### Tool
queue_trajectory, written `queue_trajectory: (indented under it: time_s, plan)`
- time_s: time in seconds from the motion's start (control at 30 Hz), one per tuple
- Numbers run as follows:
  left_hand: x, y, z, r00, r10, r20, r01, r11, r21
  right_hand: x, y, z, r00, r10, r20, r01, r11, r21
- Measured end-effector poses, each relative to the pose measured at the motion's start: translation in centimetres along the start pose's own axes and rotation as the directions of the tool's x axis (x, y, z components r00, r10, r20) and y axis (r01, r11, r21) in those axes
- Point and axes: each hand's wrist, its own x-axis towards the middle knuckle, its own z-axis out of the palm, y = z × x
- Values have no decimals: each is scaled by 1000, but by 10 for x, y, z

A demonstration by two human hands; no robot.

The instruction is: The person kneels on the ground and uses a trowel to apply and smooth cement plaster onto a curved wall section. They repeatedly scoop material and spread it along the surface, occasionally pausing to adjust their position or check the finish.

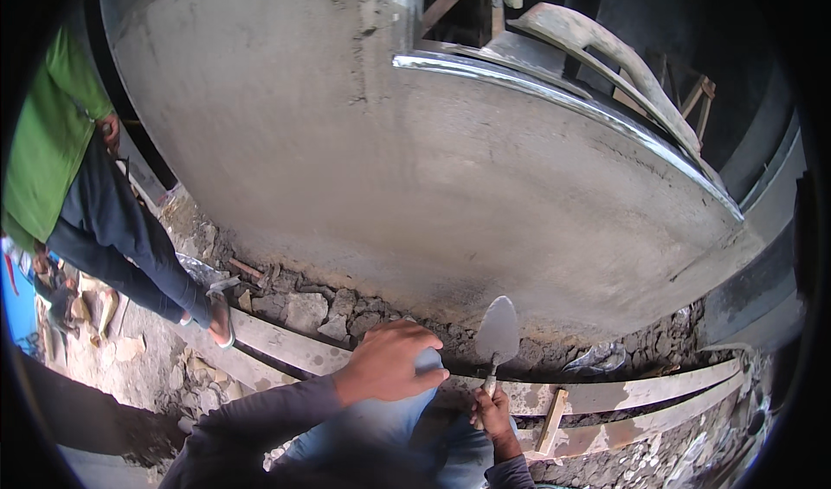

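Beyond the trowel [498, 331], a grey wall [433, 169] rises above rubble [307, 312].

At the left, a co-worker [82, 186] in green is standing; beside the long planks [615, 397], broken stones [305, 312] are lying; far right, wood pieces [708, 88] are showing.

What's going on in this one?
The person's right hand grips a trowel by its handle, blade pointing away toward the foot of a smooth grey wall. The left hand rests on a bent knee and holds no tool. Boards lie over rubble along the wall. At the left, a co-worker in a green top stands with one foot on a board. Whether the blade touches anything is hard to tell.
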Motion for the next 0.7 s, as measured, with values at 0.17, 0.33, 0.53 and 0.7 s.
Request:
queue_trajectory:
  time_s: [0.17,0.33,0.53,0.7]
  plan:
    - [-66,-10,-37,990,-113,-85,109,993,-52,-35,30,52,989,136,-49,-145,931,-335]
    - [-118,-3,-60,948,-263,-179,245,963,-113,-62,55,77,994,110,2,-96,877,-470]
    - [-169,28,-59,946,-259,-196,241,964,-112,-79,72,66,975,222,-12,-207,884,-419]
    - [-208,60,-55,956,-231,-179,216,971,-98,-89,84,52,973,229,21,-208,913,-351]
